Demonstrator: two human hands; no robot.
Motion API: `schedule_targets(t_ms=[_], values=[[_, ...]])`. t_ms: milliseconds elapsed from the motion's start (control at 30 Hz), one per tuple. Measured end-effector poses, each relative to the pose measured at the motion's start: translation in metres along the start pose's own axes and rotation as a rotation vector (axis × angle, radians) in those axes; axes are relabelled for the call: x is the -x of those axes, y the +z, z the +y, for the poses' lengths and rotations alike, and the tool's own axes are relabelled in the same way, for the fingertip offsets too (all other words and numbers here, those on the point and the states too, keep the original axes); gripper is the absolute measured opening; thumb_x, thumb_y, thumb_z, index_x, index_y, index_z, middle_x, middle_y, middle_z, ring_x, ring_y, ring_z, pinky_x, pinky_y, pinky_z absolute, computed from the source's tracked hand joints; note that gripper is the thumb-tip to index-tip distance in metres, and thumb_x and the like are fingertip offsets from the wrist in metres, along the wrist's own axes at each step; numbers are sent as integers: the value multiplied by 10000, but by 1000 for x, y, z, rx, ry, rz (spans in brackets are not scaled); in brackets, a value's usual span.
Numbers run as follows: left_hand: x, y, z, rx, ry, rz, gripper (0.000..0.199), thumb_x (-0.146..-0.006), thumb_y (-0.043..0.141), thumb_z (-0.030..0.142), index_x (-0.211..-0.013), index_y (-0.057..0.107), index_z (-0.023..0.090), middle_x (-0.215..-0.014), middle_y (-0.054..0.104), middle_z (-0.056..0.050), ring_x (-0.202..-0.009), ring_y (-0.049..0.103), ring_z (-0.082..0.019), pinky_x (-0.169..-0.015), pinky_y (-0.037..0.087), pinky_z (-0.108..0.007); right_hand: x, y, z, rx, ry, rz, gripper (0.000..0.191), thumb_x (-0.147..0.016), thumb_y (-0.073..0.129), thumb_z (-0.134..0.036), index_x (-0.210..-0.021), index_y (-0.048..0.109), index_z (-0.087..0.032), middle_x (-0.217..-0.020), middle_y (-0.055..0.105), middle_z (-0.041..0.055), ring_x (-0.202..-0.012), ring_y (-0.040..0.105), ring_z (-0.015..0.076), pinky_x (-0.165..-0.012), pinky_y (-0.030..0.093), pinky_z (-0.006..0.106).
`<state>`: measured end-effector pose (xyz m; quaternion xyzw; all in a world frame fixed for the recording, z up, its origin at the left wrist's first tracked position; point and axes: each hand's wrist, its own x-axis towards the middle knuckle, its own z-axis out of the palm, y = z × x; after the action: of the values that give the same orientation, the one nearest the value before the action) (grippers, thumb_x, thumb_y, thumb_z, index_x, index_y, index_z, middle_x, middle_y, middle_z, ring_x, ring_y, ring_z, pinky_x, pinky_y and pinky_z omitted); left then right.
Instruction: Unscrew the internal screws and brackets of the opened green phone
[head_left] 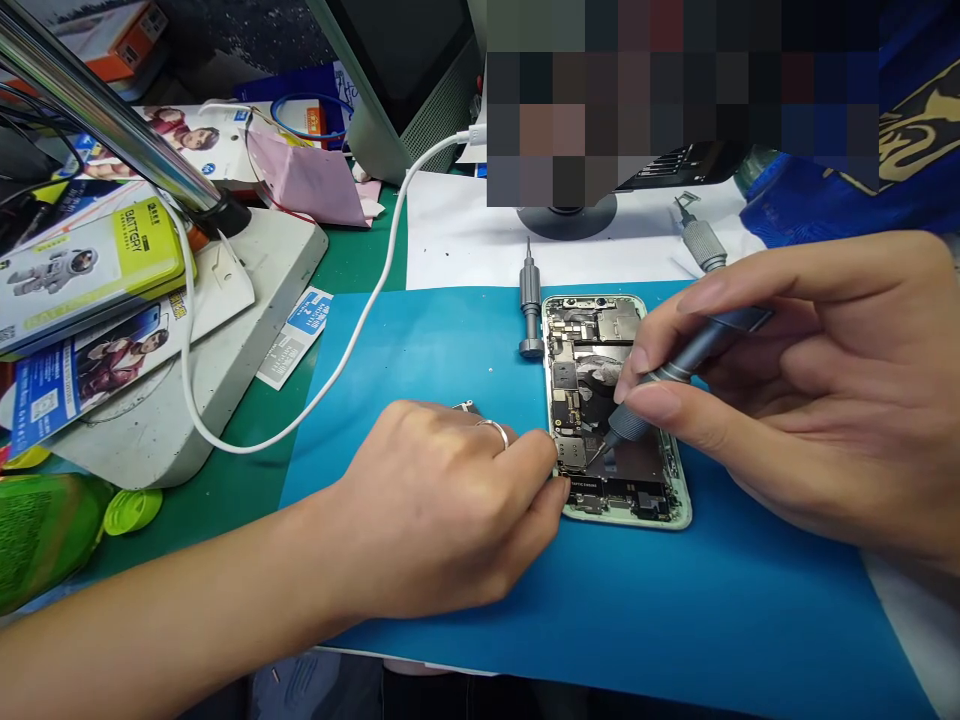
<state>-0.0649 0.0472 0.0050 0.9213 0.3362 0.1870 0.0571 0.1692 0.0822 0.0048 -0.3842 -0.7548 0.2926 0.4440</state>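
An opened phone point(619, 400) with its inner parts showing lies on a blue mat point(420, 350). My right hand point(795, 390) pinches a grey pen-like tool point(679, 355), whose thin tip points down at the lower left part of the phone's inside. Against the phone's lower left edge rests my left hand point(457, 510), curled, with a ring on one finger; whether its fingertips hold anything is hidden. A small metal part point(467, 406) shows just behind the left knuckles. Close to the phone's upper left side is a grey screwdriver point(530, 300).
A white cable point(375, 300) loops across the left side. Battery boxes point(97, 270) sit on a white lamp base point(172, 430). Another grey tool point(701, 240) lies behind my right hand. A green mesh item point(49, 540) is at the far left, a blue bag point(795, 200) at the back right.
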Motion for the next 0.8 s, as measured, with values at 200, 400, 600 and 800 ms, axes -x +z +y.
schedule_targets(t_ms=[200, 400, 600, 800], values=[[1, 1, 0, 2, 3, -10, 230, -972, 600, 264, -892, 777, 141, -517, 560, 32, -409, 538, -170, -409, 275, -367, 1, 1, -2, -45, 11, -16, 283, -823, 810, -123, -985, 594, -207, -891, 656, 6, -682, 699, 92, -475, 598, 155], [1, 1, -1, -3, 2, -5, 242, -979, 592, 271, -883, 774, 144, -515, 554, 33, -405, 531, -171, -410, 260, -373, 3, 1, 0, -49, 36, 45, 349, -794, 837, -182, -976, 547, -252, -897, 650, -19, -696, 707, 108, -504, 631, 197], [1, 2, -1, -4, 3, -7, 220, -968, 610, 259, -869, 770, 145, -511, 547, 35, -403, 518, -159, -415, 254, -363, 6, 2, 0, 26, 97, 129, 363, -773, 859, -245, -1001, 580, -290, -970, 679, 2, -722, 715, 174, -487, 639, 302], [2, 2, 0, -7, -4, 1, 225, -964, 619, 276, -877, 778, 143, -513, 551, 32, -407, 531, -169, -408, 266, -367, 6, 0, 2, 14, 17, 24, 321, -810, 832, -219, -992, 571, -263, -913, 665, -16, -681, 693, 106, -485, 617, 207]])
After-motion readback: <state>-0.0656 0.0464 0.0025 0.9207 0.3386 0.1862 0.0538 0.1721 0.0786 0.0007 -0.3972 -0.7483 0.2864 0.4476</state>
